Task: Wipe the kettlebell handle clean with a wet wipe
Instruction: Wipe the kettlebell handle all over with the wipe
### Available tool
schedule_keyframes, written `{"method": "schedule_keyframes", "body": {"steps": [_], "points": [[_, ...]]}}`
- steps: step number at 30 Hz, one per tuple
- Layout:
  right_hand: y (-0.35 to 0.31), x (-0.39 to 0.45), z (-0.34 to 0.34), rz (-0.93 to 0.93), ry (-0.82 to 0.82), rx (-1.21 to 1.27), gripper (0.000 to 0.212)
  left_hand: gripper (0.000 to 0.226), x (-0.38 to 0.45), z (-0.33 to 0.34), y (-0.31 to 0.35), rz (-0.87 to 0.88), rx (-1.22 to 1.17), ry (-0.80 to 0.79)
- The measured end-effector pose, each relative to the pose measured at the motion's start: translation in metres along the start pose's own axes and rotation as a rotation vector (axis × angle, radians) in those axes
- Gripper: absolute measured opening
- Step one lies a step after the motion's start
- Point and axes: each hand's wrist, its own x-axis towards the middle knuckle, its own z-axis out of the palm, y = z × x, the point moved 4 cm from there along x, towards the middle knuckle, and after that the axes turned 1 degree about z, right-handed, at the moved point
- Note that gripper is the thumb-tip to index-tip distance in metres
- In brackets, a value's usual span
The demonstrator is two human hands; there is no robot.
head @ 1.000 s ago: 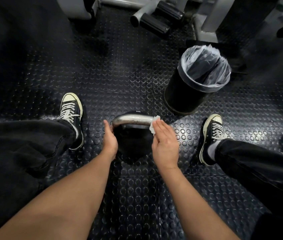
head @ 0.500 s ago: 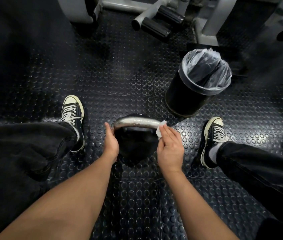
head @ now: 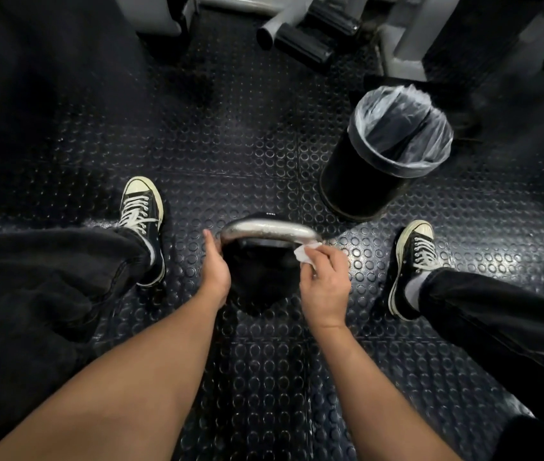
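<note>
A black kettlebell [head: 257,281] stands on the studded rubber floor between my feet, its silver handle [head: 267,230] arching across the top. My left hand [head: 215,269] grips the left end of the handle and steadies it. My right hand [head: 325,281] holds a crumpled white wet wipe [head: 304,252] pressed against the right end of the handle, where it curves down. Part of the wipe is hidden under my fingers.
A black bin [head: 380,161] lined with a clear bag stands at the right behind the kettlebell. Grey gym machine frames and black roller pads [head: 304,41] fill the far edge. My sneakers [head: 141,207] [head: 412,257] flank the kettlebell.
My right hand has slid the wipe rightward along the handle, from near its middle-right to the right bend, and has turned so the fingers wrap down. My left hand has kept its grip.
</note>
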Motion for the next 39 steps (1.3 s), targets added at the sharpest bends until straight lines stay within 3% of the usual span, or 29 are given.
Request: {"method": "schedule_keyframes", "body": {"steps": [3,6,12,24,26,29,31,34,36,39], "points": [[0.000,0.008,0.000,-0.045,0.038,0.013,0.019,0.094,0.001,-0.002,-0.002,-0.011,0.008,0.007],[-0.013,0.009,0.006,-0.095,0.006,0.012,0.018,0.120,0.005,-0.004,-0.005,-0.012,-0.007,-0.012],[0.002,0.010,-0.004,-0.045,0.062,0.037,0.020,0.134,0.016,-0.010,-0.014,-0.019,-0.010,0.013],[-0.004,0.010,0.008,-0.127,0.017,-0.046,0.014,0.106,0.000,-0.003,-0.004,-0.010,0.012,-0.010],[0.001,0.005,0.007,0.133,0.024,0.032,0.011,0.115,0.001,-0.005,-0.004,-0.006,0.021,-0.010],[0.012,-0.005,0.009,0.670,0.050,0.273,0.004,0.100,0.000,-0.003,-0.002,0.012,0.019,-0.014],[0.011,-0.007,0.022,0.969,0.118,0.425,0.011,0.098,-0.001,-0.003,-0.003,-0.003,0.013,-0.019],[-0.008,-0.006,0.045,1.393,0.324,0.975,0.014,0.114,0.006,-0.006,-0.007,-0.003,-0.008,-0.028],[-0.019,-0.005,0.049,1.509,0.411,1.281,0.019,0.117,0.012,-0.008,-0.012,0.004,-0.003,-0.026],[-0.024,-0.012,0.040,1.527,0.436,1.367,0.028,0.120,0.012,-0.009,-0.014,0.006,0.002,-0.022]]}}
